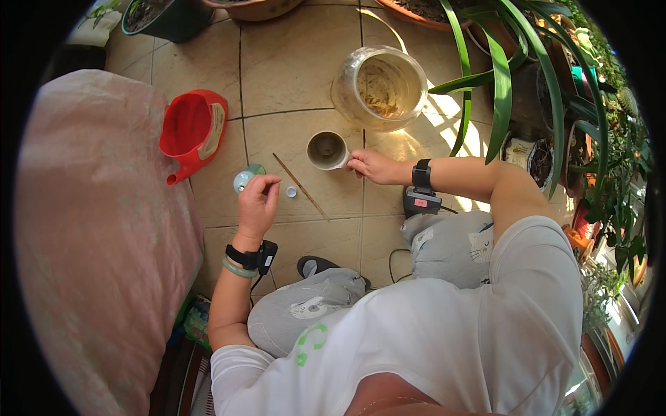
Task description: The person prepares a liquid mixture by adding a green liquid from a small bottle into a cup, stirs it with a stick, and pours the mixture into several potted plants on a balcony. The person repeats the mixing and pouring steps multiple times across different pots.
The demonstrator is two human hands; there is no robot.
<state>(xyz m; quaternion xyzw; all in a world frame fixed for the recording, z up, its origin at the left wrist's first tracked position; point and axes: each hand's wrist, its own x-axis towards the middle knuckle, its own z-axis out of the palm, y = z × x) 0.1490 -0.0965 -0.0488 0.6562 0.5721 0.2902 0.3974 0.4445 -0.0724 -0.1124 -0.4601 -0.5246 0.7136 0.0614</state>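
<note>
My right hand is closed on the handle of a pale mug, whose open mouth faces up and shows a greyish-brown inside. The fingers of my left hand are pinched together; whether anything is between them I cannot make out. Just beyond that hand a small bottle with a light blue end and a green part lies on the floor, partly hidden by the fingers. A small white cap rests to the right of my left hand. Between both hands a thin brown stick lies slantwise on the tiles.
A red watering can stands at the left, beside furniture under a pink cloth. Beyond the mug is a round glass bowl with brownish residue. Long plant leaves hang over the right side; a dark green pot stands far left.
</note>
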